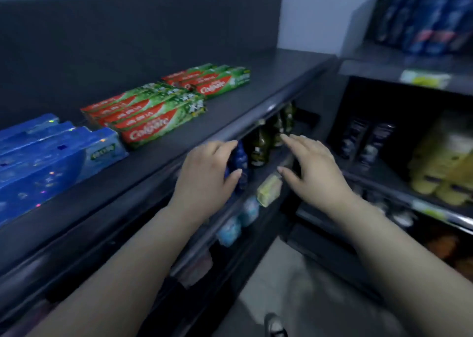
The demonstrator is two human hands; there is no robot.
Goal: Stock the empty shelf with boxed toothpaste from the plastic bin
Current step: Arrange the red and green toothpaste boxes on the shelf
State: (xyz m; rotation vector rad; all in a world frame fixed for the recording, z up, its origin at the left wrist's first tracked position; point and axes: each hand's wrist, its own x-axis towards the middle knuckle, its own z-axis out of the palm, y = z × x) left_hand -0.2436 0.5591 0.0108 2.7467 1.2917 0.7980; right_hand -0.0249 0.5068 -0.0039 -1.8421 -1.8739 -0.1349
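Toothpaste lies boxed on the top shelf (268, 81): three blue boxes (51, 157) at the left, four or five red-and-green boxes (148, 111) in the middle, and a farther group (217, 81) of three beside them. Both hands hover below the shelf's front edge, palms down and empty: the left hand (207, 173) loosely curved, the right hand (314, 170) with fingers spread.

Three blue toothpaste boxes (51, 157), four red-and-green boxes (148, 111) in a near row and three more in a far row (212, 79) line one top shelf (268, 91). Below are about three green bottles (261, 142) and two hands, a left hand (207, 175) and a right hand (312, 168).
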